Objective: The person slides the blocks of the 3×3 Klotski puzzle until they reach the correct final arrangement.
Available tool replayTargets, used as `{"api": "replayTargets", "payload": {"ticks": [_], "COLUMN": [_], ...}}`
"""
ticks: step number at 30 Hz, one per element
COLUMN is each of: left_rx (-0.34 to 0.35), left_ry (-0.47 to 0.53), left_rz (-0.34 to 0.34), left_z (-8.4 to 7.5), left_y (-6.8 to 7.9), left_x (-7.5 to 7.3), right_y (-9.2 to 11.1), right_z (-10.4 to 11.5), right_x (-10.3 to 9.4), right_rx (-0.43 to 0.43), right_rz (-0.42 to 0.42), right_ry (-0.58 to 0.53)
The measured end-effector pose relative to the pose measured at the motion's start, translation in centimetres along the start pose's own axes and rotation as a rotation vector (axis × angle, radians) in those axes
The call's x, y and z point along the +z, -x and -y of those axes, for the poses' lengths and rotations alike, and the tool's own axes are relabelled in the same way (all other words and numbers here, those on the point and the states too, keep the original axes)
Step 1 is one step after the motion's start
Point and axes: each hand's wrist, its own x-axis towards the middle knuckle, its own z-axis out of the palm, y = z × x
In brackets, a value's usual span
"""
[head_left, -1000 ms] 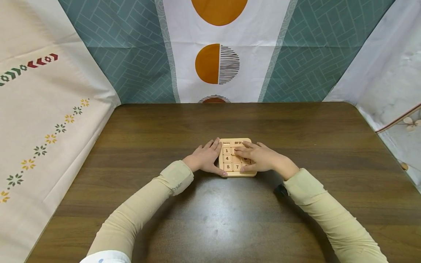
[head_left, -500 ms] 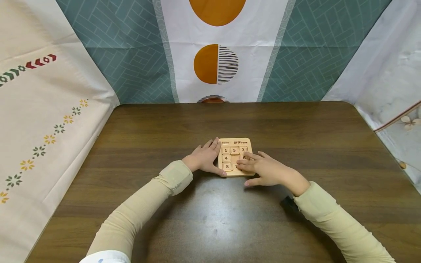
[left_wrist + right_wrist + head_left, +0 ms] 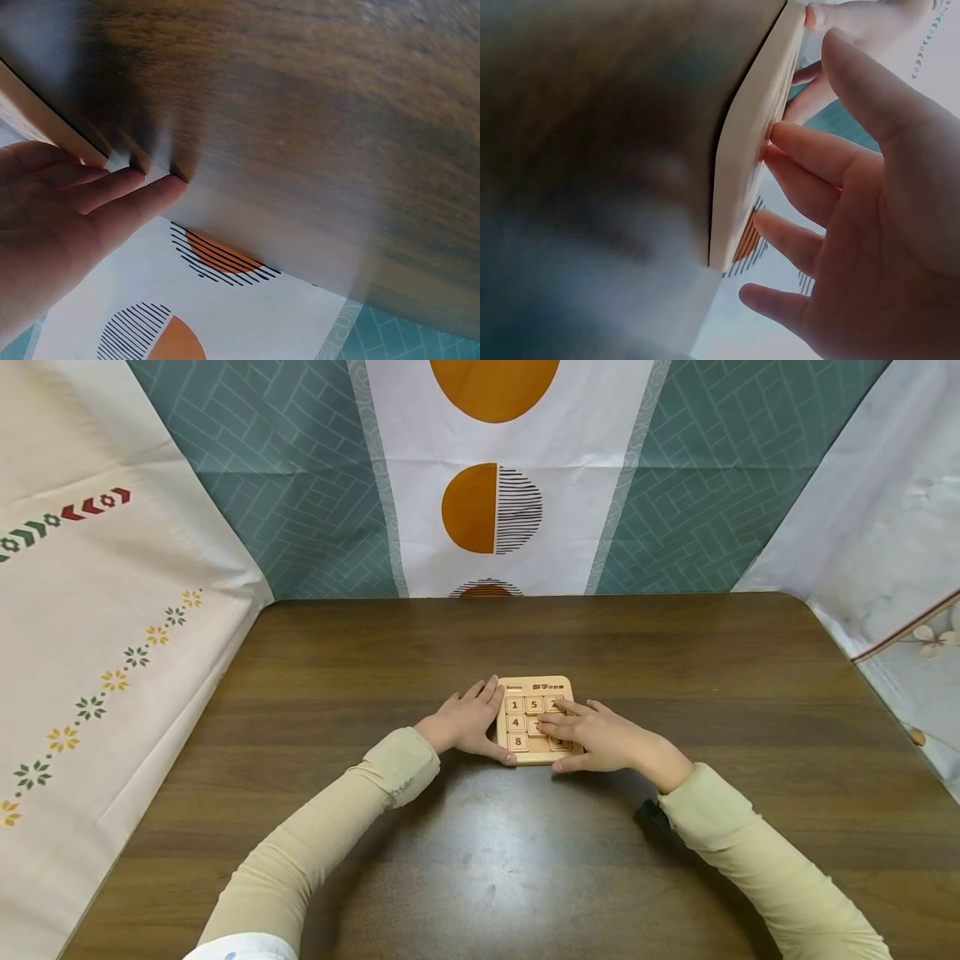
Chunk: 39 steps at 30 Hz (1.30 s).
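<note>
A square wooden number slide puzzle (image 3: 529,761) lies on the table, its frame a light wood with printed characters along the far edge. My left hand (image 3: 471,723) rests against its left side, fingers extended along the edge and thumb at the near left corner. The right hand (image 3: 606,740) reaches over the puzzle's right part, its straight fingertips touching the middle tile (image 3: 532,727). Tiles 1, 5, 4 and 8 show plainly; others are partly hidden under the right fingers. An open slot sits in the bottom row beside the 8 tile (image 3: 517,742).
The dark wood-grain table (image 3: 375,652) extends around the puzzle on all sides. Behind it hangs a patterned cloth (image 3: 315,527), with a cream embroidered cloth (image 3: 90,635) along the left. A black wrist device (image 3: 652,815) shows at the right cuff.
The right hand first drew back toward the near right, then moved slightly away and left. A tile from the bottom row's middle has slid up into the centre slot. The left hand stayed put.
</note>
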Motion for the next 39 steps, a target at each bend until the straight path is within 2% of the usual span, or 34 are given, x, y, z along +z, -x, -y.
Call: {"api": "replayTargets", "payload": {"ticks": [8,16,21,25,39], "left_rx": [-0.003,0.000,0.007,0.008,0.002], "left_ry": [0.008,0.002,0.009,0.009,0.006], "left_rz": [0.001,-0.004,-0.010,-0.011,-0.010], "left_z": [0.1,0.2,0.2,0.2,0.0], "left_y": [0.0,-0.1,-0.1,-0.2,0.1], "left_x": [0.2,0.2,0.2,0.3,0.1], "right_y": [-0.2,2.1,2.9,2.8,1.6], "right_z": [-0.2,0.2,0.3,0.6,1.9], "right_x": [-0.1,-0.4,0.1,0.5,0.8], "right_rx": [0.008,0.025,0.013,0.007,-0.012], "right_rz": [-0.022,-0.027,-0.039,-0.054,-0.021], "right_ry": [0.004,0.045,0.051,0.053,0.051]}}
